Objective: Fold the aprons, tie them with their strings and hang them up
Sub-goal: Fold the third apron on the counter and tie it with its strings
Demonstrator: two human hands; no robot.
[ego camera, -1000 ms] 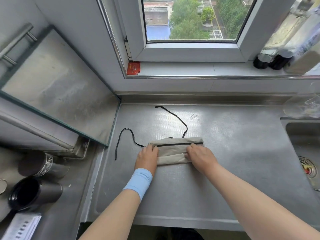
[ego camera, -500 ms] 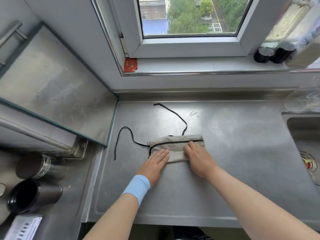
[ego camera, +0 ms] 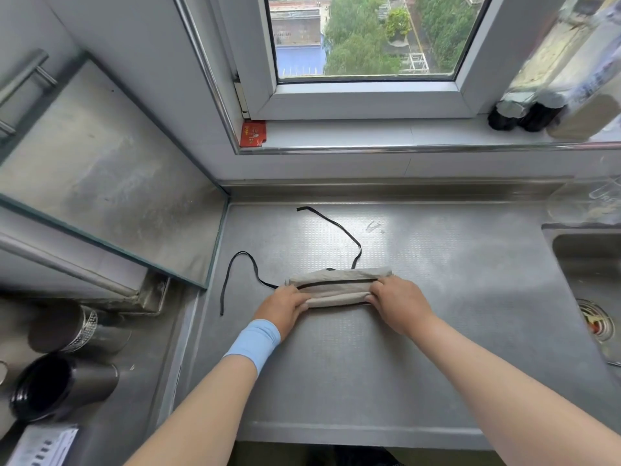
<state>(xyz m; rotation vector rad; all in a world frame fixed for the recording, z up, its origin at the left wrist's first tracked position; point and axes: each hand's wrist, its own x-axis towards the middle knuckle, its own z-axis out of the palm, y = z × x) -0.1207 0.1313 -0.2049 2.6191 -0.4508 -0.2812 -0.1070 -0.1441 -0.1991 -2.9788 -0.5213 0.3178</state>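
A beige apron (ego camera: 337,287) with black trim lies folded into a narrow strip on the steel counter (ego camera: 437,314). My left hand (ego camera: 284,307) grips its left end, thumb over the near fold. At the right end, my right hand (ego camera: 398,302) holds the strip with curled fingers. One black string (ego camera: 240,274) loops out to the left of the apron. A second black string (ego camera: 336,230) runs from the apron's top edge toward the back wall.
A glass panel (ego camera: 100,183) leans at the left over a lower ledge with two dark metal cups (ego camera: 64,385). A sink (ego camera: 598,290) lies at the right. Bottles (ego camera: 524,112) and a red card (ego camera: 252,133) sit on the window sill.
The apron strip has been folded over once more and is narrower. My left hand went from lying flat on the cloth to gripping its left end; my right hand shifted toward the right end.
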